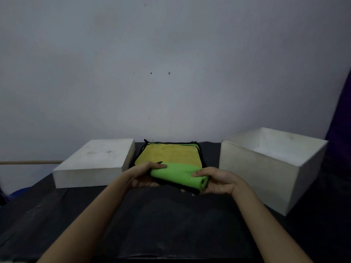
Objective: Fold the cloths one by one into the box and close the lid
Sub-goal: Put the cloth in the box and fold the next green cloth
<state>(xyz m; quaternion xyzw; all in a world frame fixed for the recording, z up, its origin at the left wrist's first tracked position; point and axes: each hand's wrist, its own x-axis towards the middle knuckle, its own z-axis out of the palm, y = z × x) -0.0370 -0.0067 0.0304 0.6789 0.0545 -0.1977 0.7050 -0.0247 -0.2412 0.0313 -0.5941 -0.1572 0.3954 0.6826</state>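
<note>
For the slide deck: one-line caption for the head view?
Both hands hold a folded green cloth between lid and open box.

- Left hand [146, 174]: forearm enters from 7 o'clock, thumb on top, fingers curled under in a grip.
- Right hand [214, 180]: forearm enters from 5 o'clock, same grip.

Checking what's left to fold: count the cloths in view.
2 sure: a folded green cloth held by both hands, and a yellow cloth topping the stack behind. Black edges there suggest more beneath.
</note>
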